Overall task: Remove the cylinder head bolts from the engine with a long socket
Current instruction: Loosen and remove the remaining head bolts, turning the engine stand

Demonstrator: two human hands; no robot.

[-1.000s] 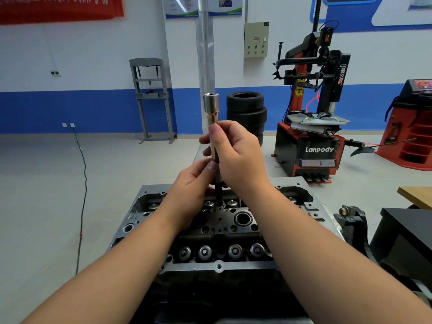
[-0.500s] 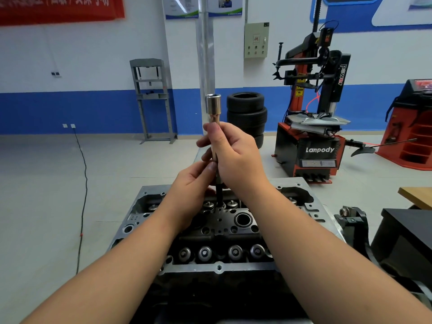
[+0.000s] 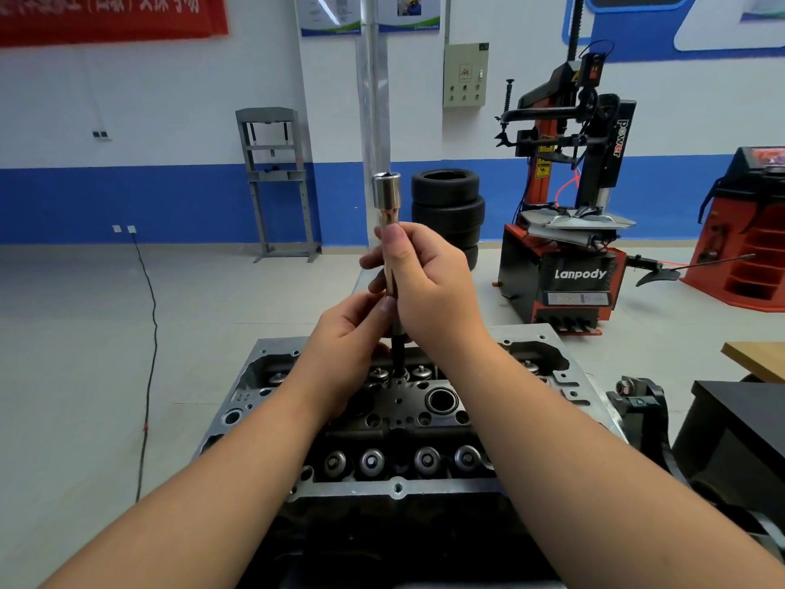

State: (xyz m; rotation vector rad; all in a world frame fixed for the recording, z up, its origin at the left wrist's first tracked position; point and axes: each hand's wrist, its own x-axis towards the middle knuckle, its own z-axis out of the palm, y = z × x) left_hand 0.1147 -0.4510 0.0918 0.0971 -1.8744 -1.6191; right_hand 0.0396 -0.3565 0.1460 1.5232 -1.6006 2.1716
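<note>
A person's right hand (image 3: 429,286) grips the upper shaft of a long socket (image 3: 387,231) standing upright in the cylinder head (image 3: 399,423), while the left hand (image 3: 352,333) pinches the shaft just below; the bolt itself is hidden under the tool's tip. This looks like spinning a loosened bolt out by hand, and the next move likely calls for lifting straight up. The engine sits in a workshop with stacked tyres (image 3: 448,214), a tyre changer (image 3: 565,231) and blue-banded walls

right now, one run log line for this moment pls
step: socket on head bolt | long socket: upright in cylinder head | right hand: grips upper shaft | left hand: pinches lower shaft
</note>
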